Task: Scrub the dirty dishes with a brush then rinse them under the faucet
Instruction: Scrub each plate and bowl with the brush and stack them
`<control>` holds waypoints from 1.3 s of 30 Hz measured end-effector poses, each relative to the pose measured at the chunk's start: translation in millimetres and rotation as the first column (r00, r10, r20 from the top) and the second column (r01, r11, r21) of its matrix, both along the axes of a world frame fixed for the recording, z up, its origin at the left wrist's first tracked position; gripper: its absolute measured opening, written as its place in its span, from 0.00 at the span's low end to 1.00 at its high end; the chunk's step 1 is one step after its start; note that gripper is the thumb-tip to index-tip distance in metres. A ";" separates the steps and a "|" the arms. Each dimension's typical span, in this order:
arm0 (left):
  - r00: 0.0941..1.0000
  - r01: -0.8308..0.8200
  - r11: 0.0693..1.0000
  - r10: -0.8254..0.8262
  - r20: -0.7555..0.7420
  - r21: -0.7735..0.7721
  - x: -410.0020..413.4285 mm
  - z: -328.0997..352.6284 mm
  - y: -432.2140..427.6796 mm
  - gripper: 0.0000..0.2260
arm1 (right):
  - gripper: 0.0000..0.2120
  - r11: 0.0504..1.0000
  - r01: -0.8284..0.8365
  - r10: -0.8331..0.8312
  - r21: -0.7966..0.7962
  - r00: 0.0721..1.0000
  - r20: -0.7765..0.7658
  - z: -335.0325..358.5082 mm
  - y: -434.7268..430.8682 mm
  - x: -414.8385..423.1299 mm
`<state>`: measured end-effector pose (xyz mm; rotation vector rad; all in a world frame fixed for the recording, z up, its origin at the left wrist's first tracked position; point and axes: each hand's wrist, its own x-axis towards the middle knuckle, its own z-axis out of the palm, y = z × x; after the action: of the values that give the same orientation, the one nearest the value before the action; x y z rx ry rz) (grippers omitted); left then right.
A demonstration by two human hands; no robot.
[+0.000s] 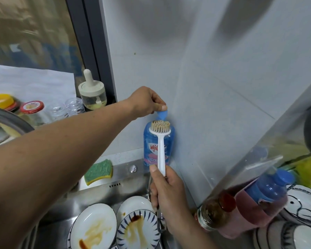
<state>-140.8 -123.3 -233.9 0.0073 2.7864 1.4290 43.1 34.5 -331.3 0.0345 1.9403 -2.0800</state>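
A: Hands?
B: Left hand (147,102) fingers curl on pump (162,113) of far bottle (149,150). Right hand (167,193) grips brush (160,146) handle, bristles just under spout.
A: Dishes?
B: Stained plates (95,229) in near sink (90,196), untouched.

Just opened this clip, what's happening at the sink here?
A person appears to be putting soap on a brush. The left hand grips the pump of the blue soap bottle, while the right hand holds the white brush with its bristles just under the nozzle. Two stained plates lie in the sink below, not yet scrubbed.
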 end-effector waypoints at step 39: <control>0.568 -0.650 0.704 0.201 0.798 0.285 282.7 -309.6 -77.2 0.08 | 0.07 0.949 -0.303 0.310 0.083 0.947 -0.089 -66.5 -8.6 69.7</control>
<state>141.9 -200.5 -543.5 -1.0995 1.6800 1.7591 112.9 25.9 -397.7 -0.3433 1.9301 -1.8428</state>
